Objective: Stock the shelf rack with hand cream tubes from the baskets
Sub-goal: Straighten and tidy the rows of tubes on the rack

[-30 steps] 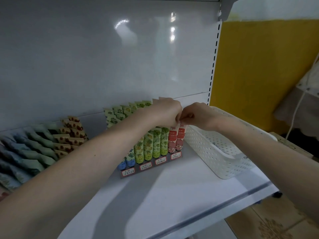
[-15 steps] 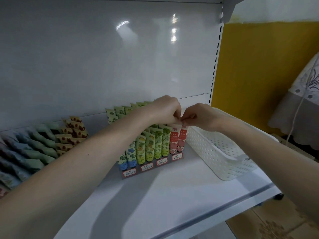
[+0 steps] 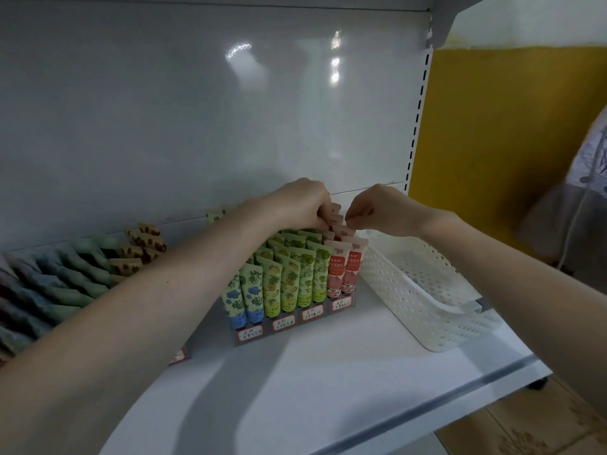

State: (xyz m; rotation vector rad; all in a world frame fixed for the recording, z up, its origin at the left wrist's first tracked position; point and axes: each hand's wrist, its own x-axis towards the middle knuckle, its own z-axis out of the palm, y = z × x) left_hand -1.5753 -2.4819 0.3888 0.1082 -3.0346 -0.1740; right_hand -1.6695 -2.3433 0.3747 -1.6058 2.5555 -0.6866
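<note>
The hands now sit slightly apart: left hand (image 3: 303,205) grips the rear pink hand cream tubes (image 3: 343,267), right hand (image 3: 374,210) pinches one top; the price labels (image 3: 341,304) are illegible.

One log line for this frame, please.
stage: stocking rack | left hand: grips red tubes at rack back | right hand: pinches one tube top | basket: right of rack, on shelf

two bare forearms reach forward and converge near the middle. the left hand (image 3: 300,205), knuckles up, curls its fingers over the pink tube tops (image 3: 338,224). the right hand (image 3: 377,211), just beside it, pinches one between thumb and forefinger.
</note>
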